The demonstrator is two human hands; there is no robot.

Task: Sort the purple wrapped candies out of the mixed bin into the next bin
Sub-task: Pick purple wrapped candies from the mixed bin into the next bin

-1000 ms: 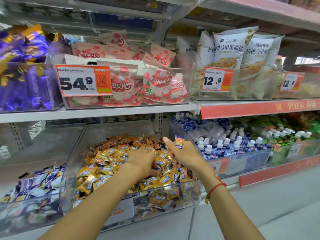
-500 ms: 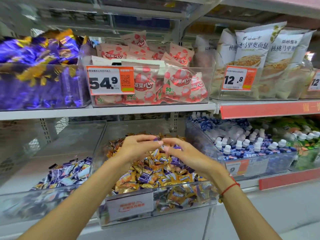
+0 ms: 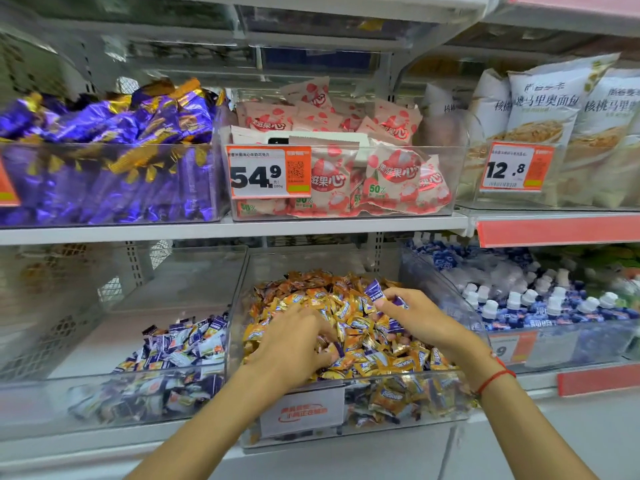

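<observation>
Clear divider wall between open-topped bins

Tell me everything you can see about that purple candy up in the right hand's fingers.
The purple candy is a small pillow-shaped sweet in a shiny purple wrapper with pale print too blurred to read. The right hand pinches its lower end at the fingertips, so it stands tilted above the orange sweets in the mixed bin.
</observation>
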